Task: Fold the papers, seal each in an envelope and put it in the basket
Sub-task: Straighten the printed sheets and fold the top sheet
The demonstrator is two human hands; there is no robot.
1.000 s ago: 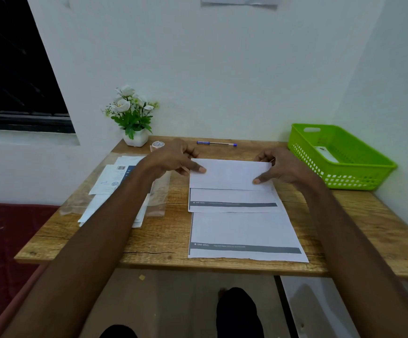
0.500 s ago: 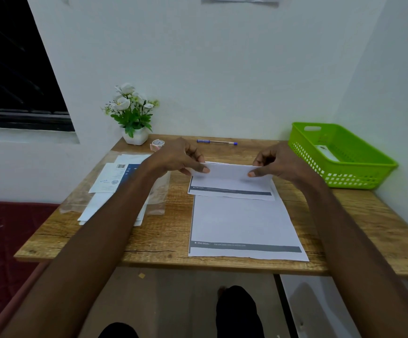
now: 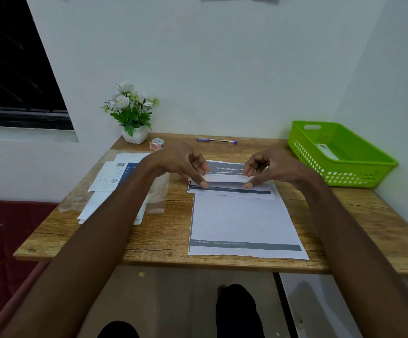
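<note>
A printed white paper [image 3: 229,178] with a grey header lies folded at the far middle of the wooden table [image 3: 159,230]. My left hand [image 3: 186,164] pinches its left end and my right hand [image 3: 271,168] pinches its right end, fingertips pressing on the fold. A second flat sheet [image 3: 242,223] with a grey footer band lies under it, reaching the near table edge. A stack of envelopes [image 3: 115,191] in clear plastic sits to the left. The green basket [image 3: 359,172] stands at the right and holds a white envelope [image 3: 326,150].
A white pot of flowers [image 3: 133,115] stands at the back left by the wall. A tape roll [image 3: 157,143] sits beside it and a blue pen [image 3: 216,141] lies along the back edge. Walls close the back and right sides.
The top sheet has been folded farther, so its printed header side now faces up. Both hands moved closer together along the fold and slightly nearer.
</note>
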